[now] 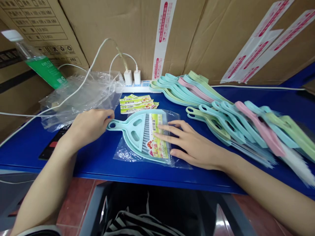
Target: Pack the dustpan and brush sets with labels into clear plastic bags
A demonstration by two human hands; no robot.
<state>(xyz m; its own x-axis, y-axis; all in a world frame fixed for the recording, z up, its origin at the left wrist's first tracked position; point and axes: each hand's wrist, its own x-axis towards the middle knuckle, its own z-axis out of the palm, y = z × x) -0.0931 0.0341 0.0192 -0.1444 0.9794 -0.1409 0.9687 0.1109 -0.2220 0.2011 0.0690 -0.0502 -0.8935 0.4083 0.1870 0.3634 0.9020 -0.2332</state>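
Observation:
A light-blue mini dustpan [126, 134] lies flat on the blue table with a small brush [136, 127] of the same colour nested in it, its grey bristles showing. Clear plastic bag [123, 154] film surrounds the wide part, while the handles stick out to the left. A printed label card [157, 144] rests over the bristles. My left hand [92, 124] has its fingers closed at the handle end of the dustpan. With fingers spread, my right hand [189, 144] lies on the bag and the card's right side.
Stacked dustpans [172, 90] and a row of brushes [236, 124] occupy the right. Label cards [137, 104] lie behind the bagged set. On the left are empty plastic bags [83, 95], a phone [55, 144], a bottle [44, 67] and cables. A power strip [145, 88] stands by the cardboard boxes.

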